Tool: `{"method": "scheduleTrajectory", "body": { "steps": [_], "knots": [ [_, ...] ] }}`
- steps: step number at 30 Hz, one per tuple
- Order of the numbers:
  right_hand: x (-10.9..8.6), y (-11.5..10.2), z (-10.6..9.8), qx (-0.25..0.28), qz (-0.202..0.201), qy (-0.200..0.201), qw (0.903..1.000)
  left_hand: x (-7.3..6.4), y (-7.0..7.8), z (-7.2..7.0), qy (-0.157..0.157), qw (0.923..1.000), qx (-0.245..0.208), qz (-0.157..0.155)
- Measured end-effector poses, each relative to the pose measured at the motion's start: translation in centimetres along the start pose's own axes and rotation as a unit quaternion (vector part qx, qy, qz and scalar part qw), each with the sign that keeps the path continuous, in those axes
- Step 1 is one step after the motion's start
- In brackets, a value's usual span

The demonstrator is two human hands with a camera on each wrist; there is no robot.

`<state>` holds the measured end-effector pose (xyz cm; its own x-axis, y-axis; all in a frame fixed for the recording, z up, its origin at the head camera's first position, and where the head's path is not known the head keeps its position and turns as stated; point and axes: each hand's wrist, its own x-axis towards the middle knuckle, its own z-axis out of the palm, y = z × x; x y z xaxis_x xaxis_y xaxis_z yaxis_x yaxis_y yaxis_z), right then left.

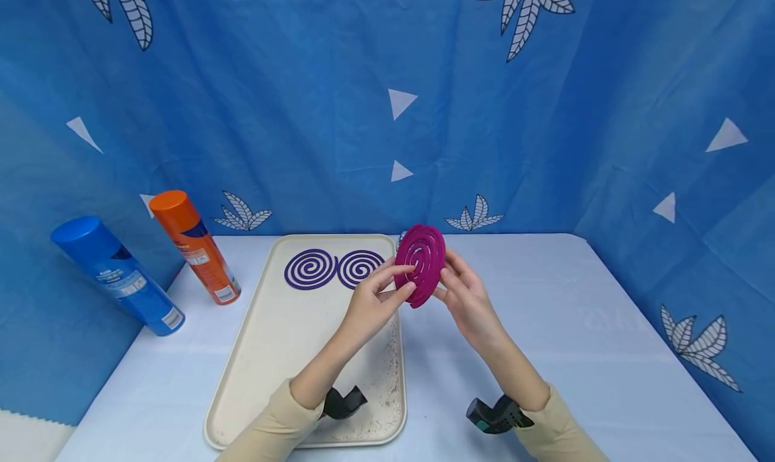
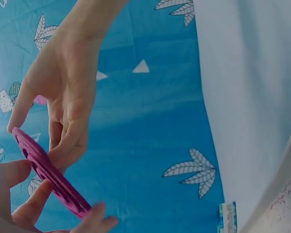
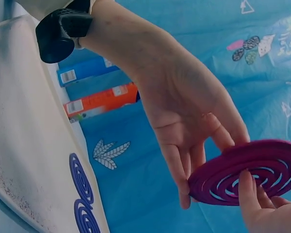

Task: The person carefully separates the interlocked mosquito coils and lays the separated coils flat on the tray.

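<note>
Blue leaf-print cloth point(image 1: 339, 126) backs the white worktop point(image 1: 514, 354). By the far right corner of the tray point(image 1: 290, 354), the left hand point(image 1: 377, 295) and right hand point(image 1: 473, 307) pinch a raised magenta mosquito coil point(image 1: 432, 253). The left hand partly covers one purple coil point(image 1: 360, 269); a small item point(image 2: 228, 217) is cut off, unidentifiable.

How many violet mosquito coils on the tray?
2: left violet coil and right violet coil, side by side at the tray's far end. The left hand or forearm could hide more.
</note>
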<state>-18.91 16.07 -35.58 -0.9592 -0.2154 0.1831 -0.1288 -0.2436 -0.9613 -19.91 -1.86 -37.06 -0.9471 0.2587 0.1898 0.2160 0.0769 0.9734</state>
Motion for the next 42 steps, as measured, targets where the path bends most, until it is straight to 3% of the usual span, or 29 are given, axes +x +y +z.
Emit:
{"method": "scheduleTrajectory", "body": {
  "steps": [8, 12, 17, 20, 33, 42],
  "knots": [
    [0.4, 1.0, -0.3, -0.027, 0.003, -0.028, 0.9992, -0.1, 0.0, 0.0, 0.016, 0.9974, 0.065, 0.028],
    [0.6, 1.6, -0.3, -0.058, 0.008, -0.024, 0.998, -0.1, -0.1, 0.2, 0.023, 0.9985, 0.045, 0.019],
    [0.5, 2.2, 0.3, -0.11, 0.011, -0.004, 0.9939, -0.4, -0.1, 0.4, 0.026, 0.999, -0.013, -0.033],
    [0.4, 2.3, 0.6, -0.11, -0.001, -0.01, 0.9939, -0.6, 0.0, 0.5, 0.031, 0.998, -0.033, -0.046],
    [-0.1, 2.6, 1.1, -0.11, -0.021, -0.031, 0.9932, -0.6, 0.3, 0.6, 0.097, 0.994, 0.049, -0.013],
    [-0.4, 1.9, 1.6, -0.101, -0.018, -0.031, 0.9942, -0.6, 0.6, 0.2, 0.079, 0.9968, -0.004, -0.004]
  ]
}}
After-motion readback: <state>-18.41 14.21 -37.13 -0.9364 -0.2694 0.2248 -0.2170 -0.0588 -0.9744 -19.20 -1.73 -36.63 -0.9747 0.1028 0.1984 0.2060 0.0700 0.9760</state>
